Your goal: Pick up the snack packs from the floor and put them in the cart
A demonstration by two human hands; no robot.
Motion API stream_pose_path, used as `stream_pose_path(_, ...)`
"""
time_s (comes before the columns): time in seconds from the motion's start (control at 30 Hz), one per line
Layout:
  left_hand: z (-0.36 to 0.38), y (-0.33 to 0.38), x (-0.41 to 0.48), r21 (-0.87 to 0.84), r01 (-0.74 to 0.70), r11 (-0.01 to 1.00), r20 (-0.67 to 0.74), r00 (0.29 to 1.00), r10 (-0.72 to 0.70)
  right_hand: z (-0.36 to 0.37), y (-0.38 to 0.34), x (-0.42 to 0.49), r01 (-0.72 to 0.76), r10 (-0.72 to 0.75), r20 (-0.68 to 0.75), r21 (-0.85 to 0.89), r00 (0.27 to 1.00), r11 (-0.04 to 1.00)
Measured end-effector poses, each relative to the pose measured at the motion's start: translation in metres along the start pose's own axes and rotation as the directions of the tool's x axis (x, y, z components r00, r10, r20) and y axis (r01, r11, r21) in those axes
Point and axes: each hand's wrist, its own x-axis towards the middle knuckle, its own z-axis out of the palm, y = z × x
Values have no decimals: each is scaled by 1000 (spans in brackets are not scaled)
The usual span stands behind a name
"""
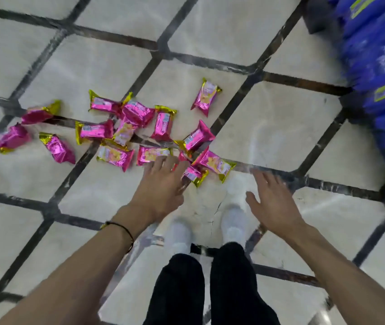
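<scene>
Snack packs in shiny pink wrappers with gold ends lie scattered on the floor, which is made of pale tiles set between dark strips. Most of them form a loose heap near the middle, some overlapping. One pack lies apart on the far right side of the heap, and three more are spread out to the left.

The left hand reaches down to the near edge of the heap with its fingers stretched out and nothing gripped. Its fingertips cover the edge of a pack, though the blur hides whether they touch it. A thin black band circles the left wrist.

The right hand hangs over bare tile just right of the heap, released, with fingers spread and holding nothing.

Below the hands, two white shoes and black trousers show, the toes pointing at the heap. Blurred blue bags with yellow-green labels are stacked at the upper right edge.
</scene>
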Motion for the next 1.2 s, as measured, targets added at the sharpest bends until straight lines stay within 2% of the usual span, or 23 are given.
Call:
stream_pose_path(0.2, 144, -39, 78, 149, -179, 972, 23, 984, 178, 108, 75, 93, 52, -52, -19, -4, 998, 999)
stream_pose_path(0.3, 189, -53, 106, 212, -283, 935, 14, 958, 287, 143, 83, 120, 126, -126, -2, -13, 992, 992)
stream_pose_path(0.4, 215, -61, 129, 268, -322, 908, 44, 946, 323, 165, 77, 144, 172, -172, -2, -19, 985, 985)
stream_pose_path(0.6, 238, -67, 152, 380, -302, 874, 45, 950, 309, 188, 52, 175, 181, -181, -66, -12, 981, 983)
stream_pose_path(0.73, 243, -69, 149, 385, -282, 879, 41, 956, 289, 202, 33, 187, 162, -165, -28, -91, 986, 983)
stream_pose_path(0.9, 239, -76, 132, 386, -268, 883, 71, 963, 261, 215, 21, 202, 119, -132, -48, -206, 990, 971)
stream_pose_path(1.2, 216, -83, 92, 351, -215, 911, 55, 976, 210, 209, 11, 201, 66, -73, -55, -128, 996, 990)
